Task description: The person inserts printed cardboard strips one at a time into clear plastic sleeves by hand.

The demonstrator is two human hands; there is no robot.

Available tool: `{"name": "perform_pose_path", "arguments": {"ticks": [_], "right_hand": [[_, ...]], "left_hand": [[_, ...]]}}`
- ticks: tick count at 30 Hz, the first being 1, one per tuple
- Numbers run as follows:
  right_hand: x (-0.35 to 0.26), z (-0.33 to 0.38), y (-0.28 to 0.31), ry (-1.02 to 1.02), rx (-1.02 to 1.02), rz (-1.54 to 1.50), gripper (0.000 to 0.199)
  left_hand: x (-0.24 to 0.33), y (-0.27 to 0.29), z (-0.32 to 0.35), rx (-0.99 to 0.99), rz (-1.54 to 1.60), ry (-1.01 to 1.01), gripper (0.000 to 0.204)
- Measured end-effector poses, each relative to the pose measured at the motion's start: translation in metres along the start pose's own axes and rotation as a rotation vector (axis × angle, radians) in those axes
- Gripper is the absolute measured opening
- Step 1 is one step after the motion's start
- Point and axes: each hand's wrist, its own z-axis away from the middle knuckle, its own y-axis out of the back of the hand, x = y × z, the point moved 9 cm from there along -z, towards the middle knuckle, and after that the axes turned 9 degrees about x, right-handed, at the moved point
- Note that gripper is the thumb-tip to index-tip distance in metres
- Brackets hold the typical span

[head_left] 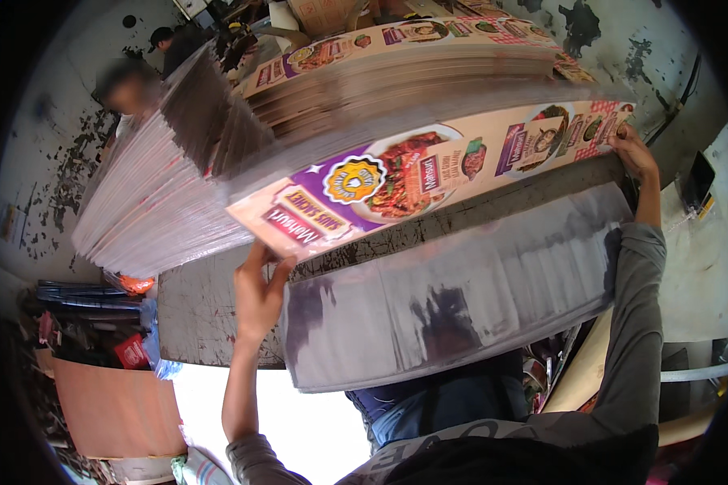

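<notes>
Lifted printed carton sheet [429,174] motion-blurred; stack [340,97] behind smeared

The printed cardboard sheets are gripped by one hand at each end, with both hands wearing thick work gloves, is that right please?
Not quite: the hands are bare. The head view shows the left hand at the near end and the right hand at the far end of the printed cardboard sheets, no gloves on either. One hand at each end is correct.
</notes>
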Motion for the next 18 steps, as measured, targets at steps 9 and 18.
{"name": "perform_pose_path", "arguments": {"ticks": [9, 18], "right_hand": [[-0.06, -0.017, -0.014, 0.193, -0.034, -0.139, 0.058], [-0.24, 0.016, -0.168, 0.318, -0.133, -0.768, 0.032]], "left_hand": [[0.035, 0.112, 0.019, 0.463, 0.539, 0.118, 0.032], [0.044, 0.264, -0.011, 0.836, 1.16, -0.156, 0.037]]}}
